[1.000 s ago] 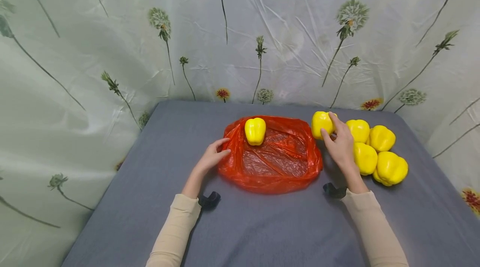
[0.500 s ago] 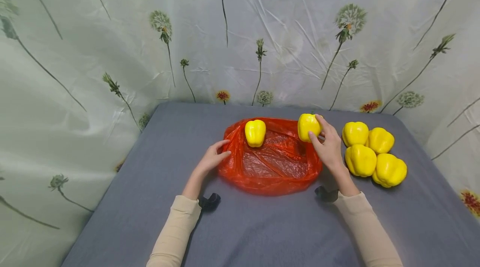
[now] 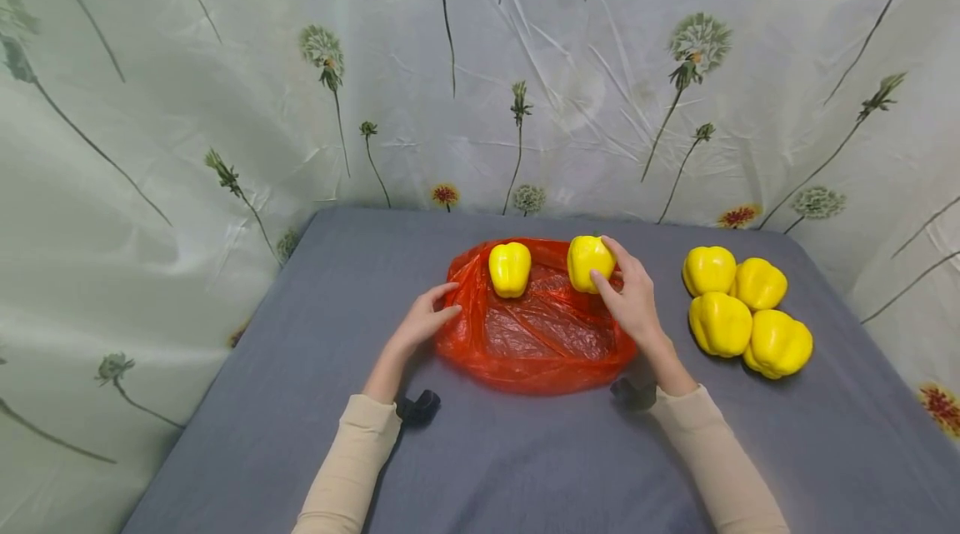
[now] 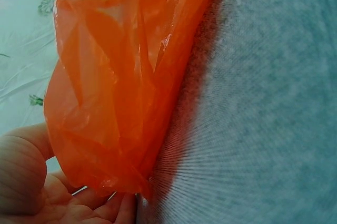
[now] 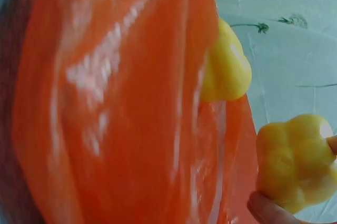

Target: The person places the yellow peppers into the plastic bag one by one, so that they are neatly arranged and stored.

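Note:
My right hand [image 3: 628, 299] grips a yellow bell pepper [image 3: 589, 265] between thumb and fingers. That bell pepper hangs over the right half of an open red plastic bag [image 3: 532, 377]. Inside the bag, at its back left, stands another yellow bell pepper [image 3: 510, 270]. My left hand [image 3: 422, 319] touches the bag's left side with thumb and fingers spread apart; in the left wrist view the bag hides some fingertips. Seen from the right wrist, the held bell pepper [image 5: 295, 163] is beyond the bag's wall [image 5: 121, 119], which partly covers the other bell pepper [image 5: 226, 69].
Several more yellow bell peppers [image 3: 720, 324] are clustered at the right of the grey cloth-covered table [image 3: 525, 467]. A pale curtain [image 3: 420, 142] printed with dandelions hangs behind the table. Dark wrist mounts [image 3: 420, 407] show beside the forearms.
My right hand has carried its bell pepper leftward, from beside the bag's right edge to over its opening. The left hand stays at the bag's left side.

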The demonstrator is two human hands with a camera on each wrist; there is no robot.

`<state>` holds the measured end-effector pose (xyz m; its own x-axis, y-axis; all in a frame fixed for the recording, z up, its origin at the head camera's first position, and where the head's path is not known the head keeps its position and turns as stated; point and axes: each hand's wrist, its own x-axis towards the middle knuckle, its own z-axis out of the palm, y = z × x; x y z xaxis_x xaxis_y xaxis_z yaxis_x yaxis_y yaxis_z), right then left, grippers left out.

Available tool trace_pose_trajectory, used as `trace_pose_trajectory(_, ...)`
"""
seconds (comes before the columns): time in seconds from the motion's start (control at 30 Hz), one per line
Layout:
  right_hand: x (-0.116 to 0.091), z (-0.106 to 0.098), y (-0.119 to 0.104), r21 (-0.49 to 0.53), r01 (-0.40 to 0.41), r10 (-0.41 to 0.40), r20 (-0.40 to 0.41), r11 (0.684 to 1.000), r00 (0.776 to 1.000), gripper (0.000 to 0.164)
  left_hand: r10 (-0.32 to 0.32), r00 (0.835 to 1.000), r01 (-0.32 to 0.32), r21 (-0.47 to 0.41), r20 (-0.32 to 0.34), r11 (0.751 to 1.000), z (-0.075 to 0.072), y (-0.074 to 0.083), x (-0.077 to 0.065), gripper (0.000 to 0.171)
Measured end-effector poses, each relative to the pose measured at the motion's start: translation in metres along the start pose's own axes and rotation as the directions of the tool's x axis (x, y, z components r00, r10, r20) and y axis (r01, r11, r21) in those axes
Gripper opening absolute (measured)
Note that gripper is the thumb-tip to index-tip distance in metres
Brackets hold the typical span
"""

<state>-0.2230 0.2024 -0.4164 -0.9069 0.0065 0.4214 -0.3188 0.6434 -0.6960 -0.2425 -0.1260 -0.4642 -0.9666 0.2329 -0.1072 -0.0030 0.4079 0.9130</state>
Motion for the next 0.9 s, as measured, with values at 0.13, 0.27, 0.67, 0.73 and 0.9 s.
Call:
trace_pose_trajectory(0.13,0.0,0.006,-0.003,0.0,-0.028,0.028,0.068,1.0,0.997,0.055,-0.006,1.0,0.006,0.001,-0.003,1.0,0.0,0.001,-0.001,0.051)
trace_pose_trajectory(0.27,0.001,0.013,-0.004,-0.005,-0.025,0.025,0.101,1.0,0.995,0.054,-0.006,1.0,0.006,0.003,0.002,1.0,0.0,0.002,-0.001,0.051)
trace_pose_trajectory(0.67,0.008,0.032,-0.002,0.029,-0.039,0.034,0.161,0.999,0.986,0.055,-0.016,0.999,0.016,-0.004,0.035,1.0,-0.003,0.02,-0.011,0.053)
trace_pose_trajectory(0.73,0.01,0.035,-0.002,0.031,-0.051,0.045,0.174,0.998,0.984,0.055,-0.013,1.0,0.013,-0.008,0.026,1.0,-0.001,0.01,-0.004,0.053)
trace_pose_trajectory(0.9,0.012,0.041,0.0,0.024,-0.096,0.089,0.2,0.995,0.976,0.055,-0.009,1.0,0.009,0.007,0.002,1.0,0.0,0.001,0.0,0.051)
